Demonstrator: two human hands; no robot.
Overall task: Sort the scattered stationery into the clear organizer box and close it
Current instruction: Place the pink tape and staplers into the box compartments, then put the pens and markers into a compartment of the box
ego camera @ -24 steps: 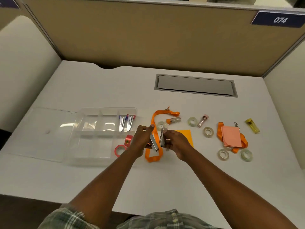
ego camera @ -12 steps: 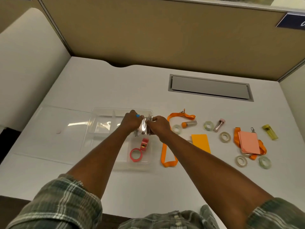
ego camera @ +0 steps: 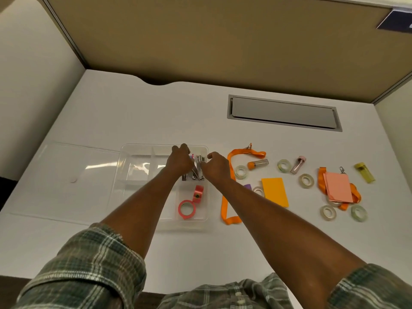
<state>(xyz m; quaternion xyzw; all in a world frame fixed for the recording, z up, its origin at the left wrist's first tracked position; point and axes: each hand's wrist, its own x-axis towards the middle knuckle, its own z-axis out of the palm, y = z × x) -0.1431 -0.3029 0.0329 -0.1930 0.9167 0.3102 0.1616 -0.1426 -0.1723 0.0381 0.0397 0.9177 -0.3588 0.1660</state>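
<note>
Left hand (ego camera: 180,162), right hand (ego camera: 218,167) pinch metal staplers (ego camera: 197,173).

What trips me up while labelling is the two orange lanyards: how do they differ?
The left lanyard lies stretched out in a long loop beside the organizer box; the right lanyard is bunched up. Nothing rests on the left lanyard, while the right lanyard lies partly under the pink notes. Both are orange, carry a metal clip, and lie on the table outside the box.
</note>
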